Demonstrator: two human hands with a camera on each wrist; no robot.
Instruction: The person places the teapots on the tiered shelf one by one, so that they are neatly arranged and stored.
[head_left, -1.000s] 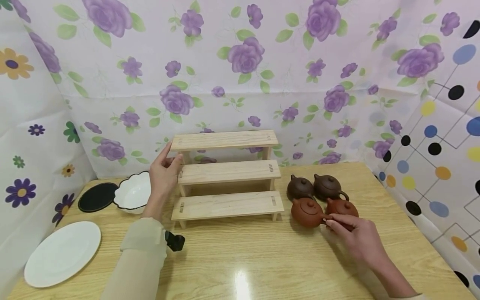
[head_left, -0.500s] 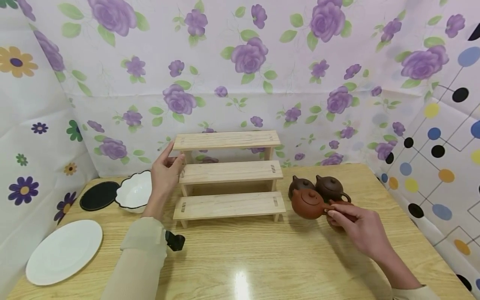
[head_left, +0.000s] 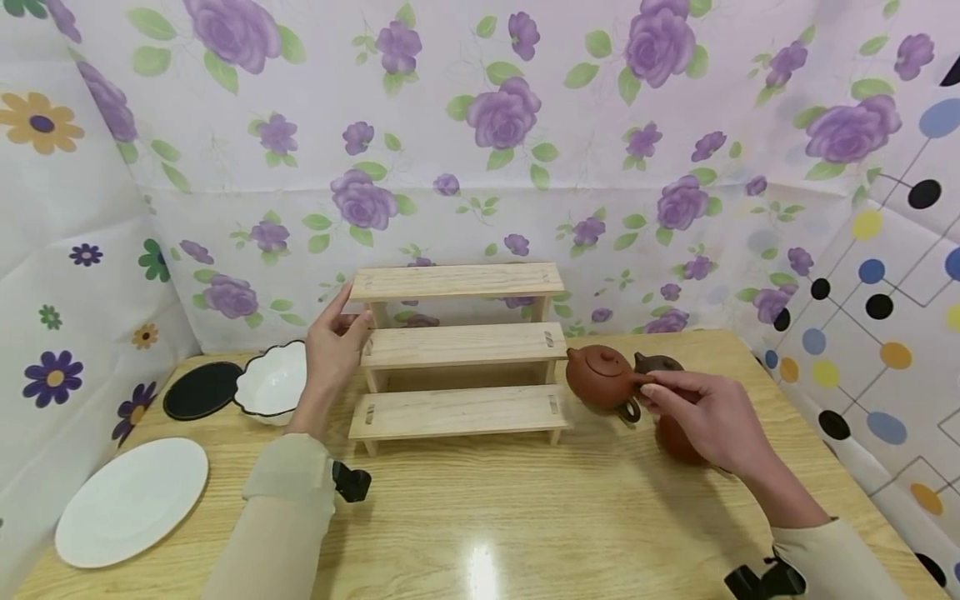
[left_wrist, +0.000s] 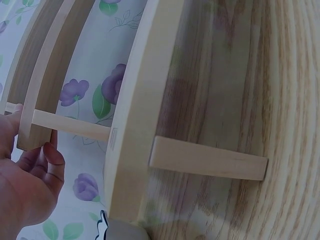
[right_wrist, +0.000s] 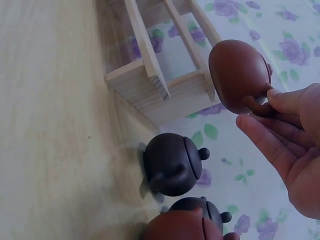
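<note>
So the right hand [head_left: 708, 421] has a red teapot [head_left: 600, 379] pinched by its handle, thumb against fingers. The pot's up off the table, just right of the wooden shelf [head_left: 457, 343]. Left hand [head_left: 330, 350] is gripping that three-step shelf at its left end, up by the top boards.

Table [head_left: 480, 508] is yellowish wood-grain, kinda shiny, with a bright light patch reflecting near the front. Back wall's covered by a purple-rose cloth [head_left: 442, 100] with a crease running across, left side has a daisy-print cloth [head_left: 56, 308], right side a dotted cloth [head_left: 870, 292] with thin grey lines linking the spots.

Also on the table: two dark teapots [right_wrist: 172, 165] and another red one [head_left: 678, 442] on the right, then a wavy black-rimmed bowl [head_left: 273, 383], black disc [head_left: 201, 390] and white plate [head_left: 135, 504] on the left.
</note>
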